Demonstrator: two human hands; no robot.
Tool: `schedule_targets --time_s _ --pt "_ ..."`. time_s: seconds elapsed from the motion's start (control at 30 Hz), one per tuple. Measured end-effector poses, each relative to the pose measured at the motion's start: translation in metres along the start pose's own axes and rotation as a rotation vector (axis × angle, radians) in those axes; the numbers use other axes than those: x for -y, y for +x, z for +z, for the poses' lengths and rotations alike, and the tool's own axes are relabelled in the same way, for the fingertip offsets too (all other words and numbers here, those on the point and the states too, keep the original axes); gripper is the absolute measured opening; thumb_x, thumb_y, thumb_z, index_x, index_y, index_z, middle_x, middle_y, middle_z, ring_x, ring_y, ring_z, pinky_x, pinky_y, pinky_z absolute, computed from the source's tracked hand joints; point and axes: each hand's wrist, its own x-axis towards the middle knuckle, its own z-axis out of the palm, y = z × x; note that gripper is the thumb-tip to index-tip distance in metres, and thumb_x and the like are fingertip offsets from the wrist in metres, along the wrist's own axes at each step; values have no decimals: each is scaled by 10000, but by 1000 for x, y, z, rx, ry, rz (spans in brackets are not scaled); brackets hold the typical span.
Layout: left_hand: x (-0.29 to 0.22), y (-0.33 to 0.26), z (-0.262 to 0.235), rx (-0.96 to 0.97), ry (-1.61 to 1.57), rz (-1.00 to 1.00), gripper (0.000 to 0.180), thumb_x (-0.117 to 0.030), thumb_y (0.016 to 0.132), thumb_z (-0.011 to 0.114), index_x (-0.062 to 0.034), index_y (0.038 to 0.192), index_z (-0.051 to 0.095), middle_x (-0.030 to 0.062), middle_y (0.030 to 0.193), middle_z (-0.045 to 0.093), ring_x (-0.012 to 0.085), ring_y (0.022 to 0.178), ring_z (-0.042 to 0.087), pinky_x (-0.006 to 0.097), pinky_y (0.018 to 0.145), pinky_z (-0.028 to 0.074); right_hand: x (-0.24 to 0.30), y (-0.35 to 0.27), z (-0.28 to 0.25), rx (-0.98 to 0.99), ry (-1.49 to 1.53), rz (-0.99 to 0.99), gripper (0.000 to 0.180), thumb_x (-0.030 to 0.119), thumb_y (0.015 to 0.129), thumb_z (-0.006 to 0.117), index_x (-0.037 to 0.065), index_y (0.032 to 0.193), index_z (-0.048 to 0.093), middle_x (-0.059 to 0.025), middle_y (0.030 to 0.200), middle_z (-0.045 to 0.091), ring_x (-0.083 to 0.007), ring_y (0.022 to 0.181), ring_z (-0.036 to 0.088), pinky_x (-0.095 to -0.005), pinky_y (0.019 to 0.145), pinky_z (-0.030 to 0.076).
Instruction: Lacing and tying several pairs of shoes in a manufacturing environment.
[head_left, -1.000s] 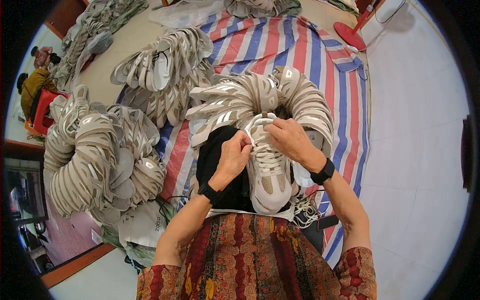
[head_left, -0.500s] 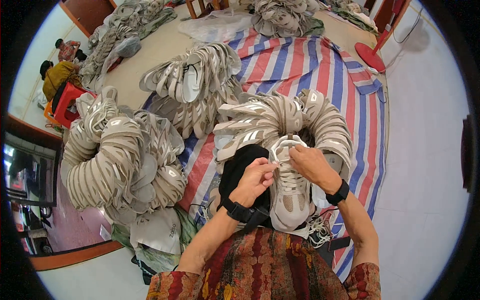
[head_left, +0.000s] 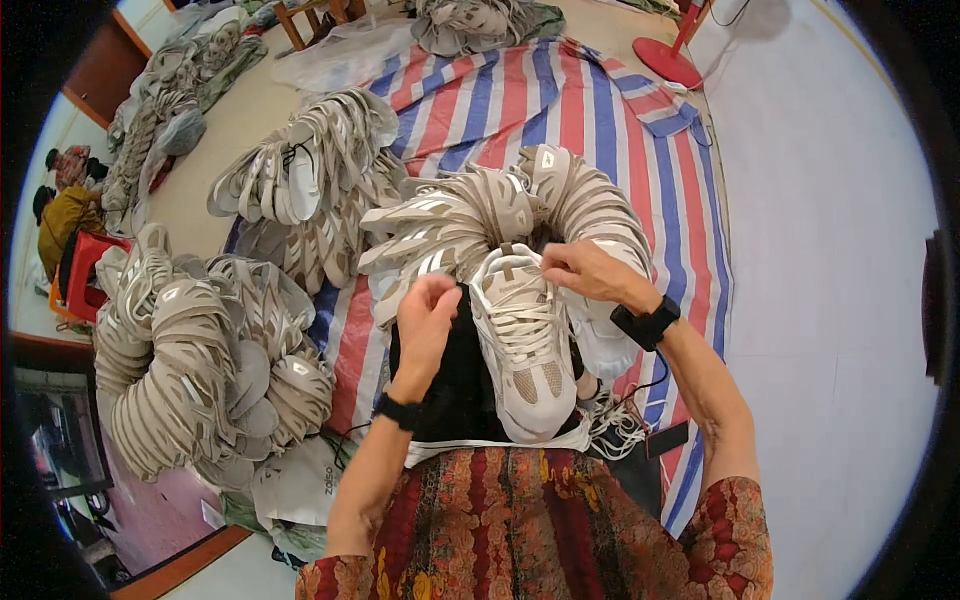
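Note:
A beige and white sneaker (head_left: 537,385) sits upright in front of me, toe toward my body, with cream laces (head_left: 525,328) threaded up its front. Just left of it, my left hand (head_left: 425,325) is raised apart from the shoe, fingers drawn together and slightly blurred. My right hand (head_left: 598,272) is closed in a pinch beside the right edge of the shoe's collar. Whatever either pinch holds is too small to make out. Black cloth (head_left: 440,385) lies beneath my left hand and beside the shoe.
Ring-shaped bundles of shoe uppers (head_left: 590,205) lie just beyond the sneaker, with more bundles (head_left: 175,360) at the left. A striped sheet (head_left: 560,100) covers the floor. Loose white laces (head_left: 615,425) and a phone (head_left: 667,439) are near my right. Two people (head_left: 65,225) sit far left.
My hands have moved apart, the left one away from the shoe's laces and the right one out to the collar's edge. The view has shifted to the right.

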Motion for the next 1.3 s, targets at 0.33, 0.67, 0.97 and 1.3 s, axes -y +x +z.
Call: schedule_targets --time_s 0.33,0.67,0.97,1.3 --pt "1 39 65 441 725 820 101 -112 616 672 -92 700 618 37 704 584 252 632 496 353 617 369 -9 1 -11 252 -276 -211 469 141 630 708 84 1044 494 -107 826 542 -299 793 544 -401 669 415" --pt "5 37 72 487 790 716 67 -180 737 581 -128 727 622 42 617 571 239 598 545 361 607 349 -15 -6 -5 108 -236 -282 385 169 601 713 81 905 493 -72 774 522 -286 739 550 -383 622 417" --pt "-7 28 77 471 1052 838 26 -142 667 623 -148 691 617 -47 813 558 175 776 480 357 642 321 -18 1 -8 111 -175 -334 360 168 609 703 61 894 511 -100 780 592 -311 776 574 -393 643 432" --pt "-19 13 90 383 1381 1024 123 -139 698 542 -90 808 570 21 761 511 192 785 465 368 671 320 -29 6 -5 160 -155 -311 399 240 572 738 45 864 549 -107 747 585 -296 742 579 -379 618 437"
